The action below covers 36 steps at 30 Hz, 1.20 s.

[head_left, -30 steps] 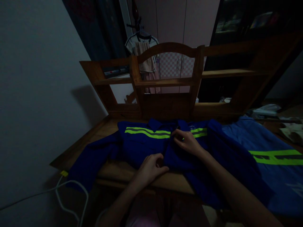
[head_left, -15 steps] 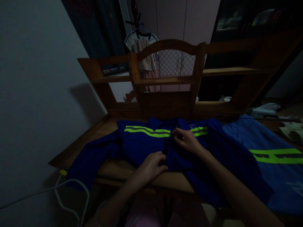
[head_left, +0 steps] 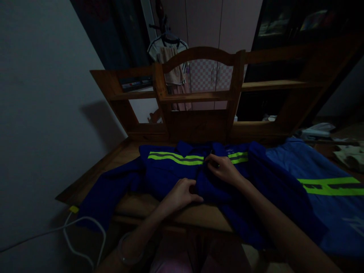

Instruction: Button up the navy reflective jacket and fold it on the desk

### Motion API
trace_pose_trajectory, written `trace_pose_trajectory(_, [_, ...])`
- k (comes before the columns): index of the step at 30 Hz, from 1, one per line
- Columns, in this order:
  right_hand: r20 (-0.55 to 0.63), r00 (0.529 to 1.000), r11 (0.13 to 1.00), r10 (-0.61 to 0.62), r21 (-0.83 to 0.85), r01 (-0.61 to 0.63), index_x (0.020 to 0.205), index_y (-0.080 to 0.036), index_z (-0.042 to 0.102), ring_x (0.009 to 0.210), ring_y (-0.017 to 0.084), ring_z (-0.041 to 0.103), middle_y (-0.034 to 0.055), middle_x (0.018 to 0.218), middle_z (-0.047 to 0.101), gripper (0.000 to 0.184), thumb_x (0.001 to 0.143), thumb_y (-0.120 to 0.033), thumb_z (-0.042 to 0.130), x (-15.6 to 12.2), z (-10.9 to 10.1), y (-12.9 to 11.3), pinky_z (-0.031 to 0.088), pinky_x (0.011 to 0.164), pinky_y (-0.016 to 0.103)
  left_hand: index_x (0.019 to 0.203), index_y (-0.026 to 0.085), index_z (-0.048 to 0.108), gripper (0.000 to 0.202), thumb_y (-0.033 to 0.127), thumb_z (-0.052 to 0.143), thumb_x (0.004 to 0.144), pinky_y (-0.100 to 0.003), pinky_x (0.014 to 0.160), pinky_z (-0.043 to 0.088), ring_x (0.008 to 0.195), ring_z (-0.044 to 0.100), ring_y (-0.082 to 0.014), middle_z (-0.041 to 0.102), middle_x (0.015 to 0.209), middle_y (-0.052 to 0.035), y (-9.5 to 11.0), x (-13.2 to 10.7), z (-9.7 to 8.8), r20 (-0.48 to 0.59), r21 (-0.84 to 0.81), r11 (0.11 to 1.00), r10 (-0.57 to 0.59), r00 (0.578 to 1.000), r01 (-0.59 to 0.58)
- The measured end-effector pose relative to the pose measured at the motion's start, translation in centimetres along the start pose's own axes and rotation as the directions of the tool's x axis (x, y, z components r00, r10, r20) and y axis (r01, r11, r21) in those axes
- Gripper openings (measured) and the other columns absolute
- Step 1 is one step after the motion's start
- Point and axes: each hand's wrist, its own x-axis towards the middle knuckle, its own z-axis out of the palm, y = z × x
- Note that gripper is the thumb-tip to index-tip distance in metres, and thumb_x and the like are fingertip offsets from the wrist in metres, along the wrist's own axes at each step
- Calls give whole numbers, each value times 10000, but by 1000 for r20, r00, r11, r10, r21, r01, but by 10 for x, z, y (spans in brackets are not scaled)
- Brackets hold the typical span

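A dark blue work jacket (head_left: 170,174) with yellow-green reflective stripes lies spread on a wooden desk top (head_left: 136,204), collar toward the back. My right hand (head_left: 223,168) is closed in a pinch at the jacket's front opening, level with the chest stripe. A small thin item shows just above its fingertips, too dark to name. Lower down, my left hand (head_left: 184,193) grips the jacket's front near the hem, thumb and fingers curved around the cloth. Its fingertips are partly lost in shadow.
A lighter blue garment (head_left: 313,212) with a reflective stripe lies at the right. Wooden shelving (head_left: 199,96) rises behind the jacket. On the left are a wall (head_left: 42,113) and a white cable (head_left: 85,220) with a yellow tag. Clothes (head_left: 170,60) hang beyond the shelves.
My left hand has shifted slightly, and the cloth beside it bulges more. The right hand stays pinched at the front opening. The view has moved a little.
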Motion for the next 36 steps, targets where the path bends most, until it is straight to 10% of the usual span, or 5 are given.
trace_pose_trajectory(5, [-2,1000,1000,-2,-19,2,1037,-220,597,631,163,566,-16,749,586,179,892,-145,523,0,-1,-1,374,606,209,750,150,595,94,233,624,785,-211,647,371,746,555,-133,597,788,-2,4,-6,9,-163,96,992,102,981,-87])
trace_pose_trajectory(26, [2,1000,999,3,-40,-3,1042,-219,602,607,164,563,-16,717,576,205,875,-130,524,-1,1,-1,366,586,206,1013,171,564,160,272,466,937,-267,845,415,950,537,-170,570,977,-51,1,-27,10,33,411,856,331,943,-315])
trace_pose_trajectory(36, [-51,999,1000,9,7,-9,1010,-212,601,640,166,563,-16,731,573,158,887,-174,508,0,-4,-2,365,601,222,932,175,545,103,111,527,854,-270,828,420,906,545,-152,567,924,-25,-8,-22,36,-342,328,935,250,906,-134])
